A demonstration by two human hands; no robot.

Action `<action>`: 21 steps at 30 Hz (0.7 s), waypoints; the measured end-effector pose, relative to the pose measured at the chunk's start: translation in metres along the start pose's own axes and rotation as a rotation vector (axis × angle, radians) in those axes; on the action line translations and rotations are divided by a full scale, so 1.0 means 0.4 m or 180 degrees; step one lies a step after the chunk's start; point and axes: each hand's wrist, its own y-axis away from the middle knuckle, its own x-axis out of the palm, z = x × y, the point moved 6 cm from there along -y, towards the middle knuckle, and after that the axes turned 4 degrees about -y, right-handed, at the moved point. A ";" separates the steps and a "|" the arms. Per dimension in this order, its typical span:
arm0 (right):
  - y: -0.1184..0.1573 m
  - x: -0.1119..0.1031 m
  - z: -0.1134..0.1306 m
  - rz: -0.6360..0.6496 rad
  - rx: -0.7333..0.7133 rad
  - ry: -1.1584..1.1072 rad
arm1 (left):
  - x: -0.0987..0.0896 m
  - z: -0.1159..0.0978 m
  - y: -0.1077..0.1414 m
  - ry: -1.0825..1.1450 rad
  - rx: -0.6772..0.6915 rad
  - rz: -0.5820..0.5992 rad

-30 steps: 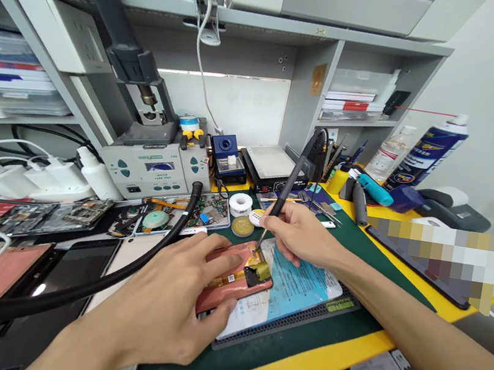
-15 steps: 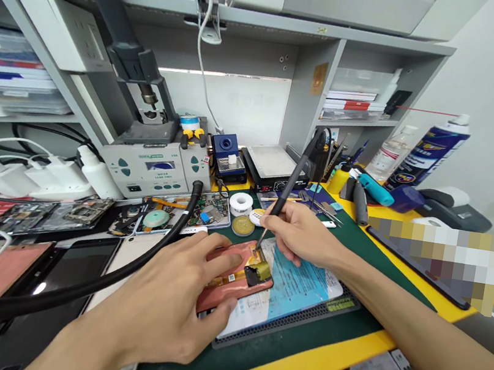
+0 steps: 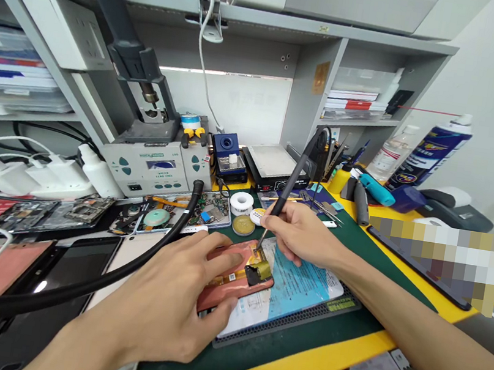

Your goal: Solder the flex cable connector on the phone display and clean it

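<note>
A phone screen (image 3: 222,295) lies with its copper-coloured back up, a gold flex cable (image 3: 264,271) and black film at its right end. My left hand (image 3: 179,292) grips it, thumb at the near edge and fingers over the top; much of its left part is hidden. My right hand (image 3: 300,230) is closed like a pen grip around a black soldering iron (image 3: 291,185). The iron's tip touches or nearly touches the gold contacts near the upper right end of the screen. Underneath is a blue and white printed pad (image 3: 301,289) on a dark perforated plate (image 3: 272,328).
A black hose (image 3: 121,280) crosses the left side. Behind my hands stand a solder spool (image 3: 241,203), a flux tin (image 3: 243,226), circuit boards (image 3: 211,207), a hot-air station (image 3: 161,169) and a hot plate (image 3: 271,161). Bottles and a spray can (image 3: 430,154) stand back right.
The iron's tip has shifted very slightly at the contacts. Both hands keep their grips, and the screen stays in place.
</note>
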 end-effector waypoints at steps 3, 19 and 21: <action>0.001 0.000 -0.001 -0.0016 0.0004 -0.0015 | 0.002 -0.001 -0.002 -0.0017 -0.0021 0.0048; 0.002 0.000 0.002 -0.0028 0.0051 -0.0064 | -0.001 -0.004 -0.002 -0.0010 0.0033 0.0017; 0.002 0.001 0.002 -0.0009 0.0061 -0.0078 | 0.000 -0.004 -0.002 -0.0026 0.0028 0.0026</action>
